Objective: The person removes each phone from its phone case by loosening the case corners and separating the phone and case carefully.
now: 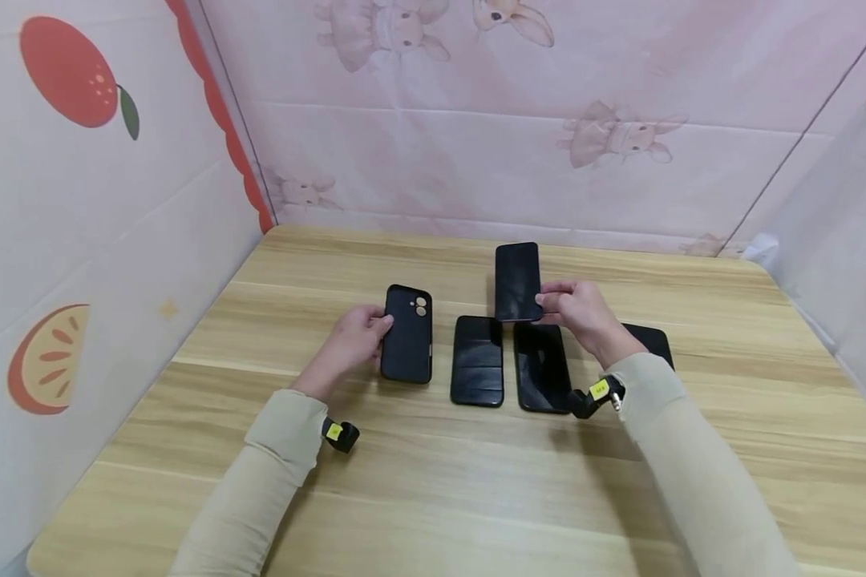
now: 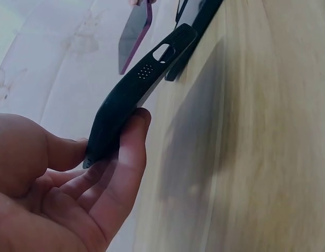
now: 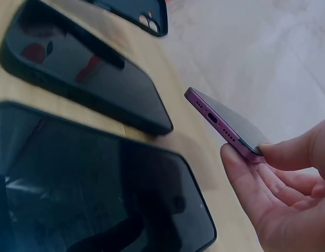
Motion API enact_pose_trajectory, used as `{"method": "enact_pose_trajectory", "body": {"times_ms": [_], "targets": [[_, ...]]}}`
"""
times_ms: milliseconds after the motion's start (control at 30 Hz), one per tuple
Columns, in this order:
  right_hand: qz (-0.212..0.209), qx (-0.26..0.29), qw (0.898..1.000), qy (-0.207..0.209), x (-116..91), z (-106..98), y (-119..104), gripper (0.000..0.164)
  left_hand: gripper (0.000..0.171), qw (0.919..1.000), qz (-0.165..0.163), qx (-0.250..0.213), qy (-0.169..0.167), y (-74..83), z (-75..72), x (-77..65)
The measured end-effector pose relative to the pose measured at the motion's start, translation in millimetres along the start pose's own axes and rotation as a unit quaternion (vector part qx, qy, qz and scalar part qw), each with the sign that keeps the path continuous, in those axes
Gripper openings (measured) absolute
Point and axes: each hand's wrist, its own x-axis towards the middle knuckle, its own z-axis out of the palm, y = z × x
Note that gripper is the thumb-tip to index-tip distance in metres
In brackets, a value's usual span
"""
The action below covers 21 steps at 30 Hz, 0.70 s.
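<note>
Black, matte and hollow-sided, a phone case with round camera openings (image 1: 406, 344) is tilting above the table near the middle of the head frame, its inner face turning toward the viewer. The left hand (image 1: 354, 336) is pinching the case by its left edge, thumb on the near side and fingers behind. In the left wrist view, an oval cutout (image 2: 163, 51) and a cluster of small holes (image 2: 145, 71) are showing along the case's narrow end.

Right of centre, the right hand (image 1: 580, 312) is clamping thumb and fingers on the lower right edge of a slim, dark-screened phone with a purple rim (image 1: 517, 280), which is hanging above the tabletop. Its port (image 3: 212, 117) is showing in the middle of the right wrist frame.

Below that phone in the head frame, two black rectangular phones with glossy screens (image 1: 477, 361) are lying side by side, just apart. Another flat, dark object (image 1: 649, 343) is lying farther right, partly hiding behind the right wrist. Beige sleeves (image 1: 700, 449) are covering both forearms, and a pale wood-grain table (image 1: 433, 497) is filling the lower frame.
</note>
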Motion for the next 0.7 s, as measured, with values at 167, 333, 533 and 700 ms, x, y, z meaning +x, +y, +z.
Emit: {"method": "enact_pose_trajectory", "body": {"times_ms": [167, 333, 533, 700], "targets": [[0.015, 0.005, 1.0, 0.006, 14, -5, 2, 0.046, 0.04, 1.0, 0.002, 0.005, -0.003, -3.4, -3.7, 2.1], [0.031, 0.0, 0.999, 0.015, 26, -4, 4, 0.045, 0.037, 0.9998, -0.002, 0.022, -0.004, -5.1, -7.7, 2.9], [0.035, 0.025, 0.999, 0.008, 36, 3, 8, 0.042, 0.039, 0.9993, -0.017, 0.027, -0.02, -12.4, -9.6, 7.4], [0.036, 0.036, 0.999, 0.008, 41, 5, 12, 0.041, 0.037, 0.999, -0.02, 0.013, -0.036, -17.8, -8.5, 9.9]]}}
